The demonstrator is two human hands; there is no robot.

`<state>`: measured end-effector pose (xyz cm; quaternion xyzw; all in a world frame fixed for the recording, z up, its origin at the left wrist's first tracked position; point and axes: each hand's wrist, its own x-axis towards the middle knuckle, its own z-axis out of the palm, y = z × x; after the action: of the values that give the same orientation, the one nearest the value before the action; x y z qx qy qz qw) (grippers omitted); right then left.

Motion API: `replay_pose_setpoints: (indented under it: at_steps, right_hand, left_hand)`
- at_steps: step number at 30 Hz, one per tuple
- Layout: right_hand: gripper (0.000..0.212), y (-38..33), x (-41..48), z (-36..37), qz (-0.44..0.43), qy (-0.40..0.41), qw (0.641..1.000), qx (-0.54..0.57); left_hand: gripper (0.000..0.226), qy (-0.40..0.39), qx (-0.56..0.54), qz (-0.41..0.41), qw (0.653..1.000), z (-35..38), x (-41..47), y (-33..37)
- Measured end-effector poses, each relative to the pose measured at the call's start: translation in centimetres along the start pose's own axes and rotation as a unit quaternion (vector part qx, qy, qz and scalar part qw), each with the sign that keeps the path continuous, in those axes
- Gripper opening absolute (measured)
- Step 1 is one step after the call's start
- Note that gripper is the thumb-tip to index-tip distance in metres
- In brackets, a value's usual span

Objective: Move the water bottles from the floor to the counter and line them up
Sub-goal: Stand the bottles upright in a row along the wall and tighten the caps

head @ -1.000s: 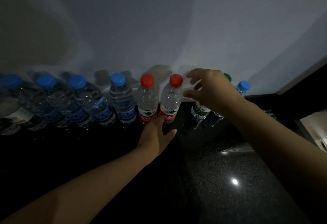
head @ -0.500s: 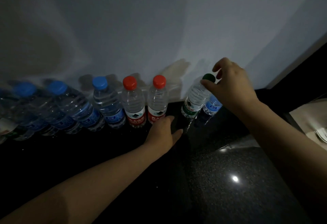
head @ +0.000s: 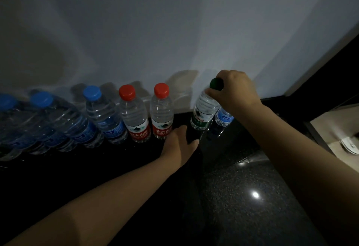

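Water bottles (head: 104,113) stand in a row along the back of a dark, speckled, glossy counter (head: 242,197), against a plain pale wall (head: 174,22) in a dim room. They are clear plastic, blue-capped at the left, then two red-capped bottles (head: 162,113) with red labels. Across a gap, the right hand (head: 235,92) grips the green-capped bottle (head: 204,113) by its cap. The left hand (head: 179,144) lies on the counter before the red labels, fingers outstretched, holding nothing.
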<state>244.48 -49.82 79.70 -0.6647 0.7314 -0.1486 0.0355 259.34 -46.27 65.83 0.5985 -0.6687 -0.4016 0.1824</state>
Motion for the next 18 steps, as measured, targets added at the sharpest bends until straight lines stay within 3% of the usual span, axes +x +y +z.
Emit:
replay_pose_setpoints:
  at_steps: [12, 15, 18]
  right_hand:
    - [0.031, 1.7, -0.5, -2.2, -0.084, -0.078, 0.993, 0.037]
    - [0.033, 1.9, -0.7, -2.3, -0.084, -0.082, 0.992, 0.052]
    - [0.033, 2.2, -0.8, -2.2, -0.085, -0.081, 0.991, 0.060]
  left_hand:
    - [0.053, 0.045, -0.030, 0.007, 0.998, 0.8, 2.3, 2.1]
    - [0.047, 0.002, 0.041, 0.000, 0.999, 1.3, 2.9, 2.6]
    - [0.049, -0.002, 0.013, 0.010, 1.000, 1.6, 3.3, 3.0]
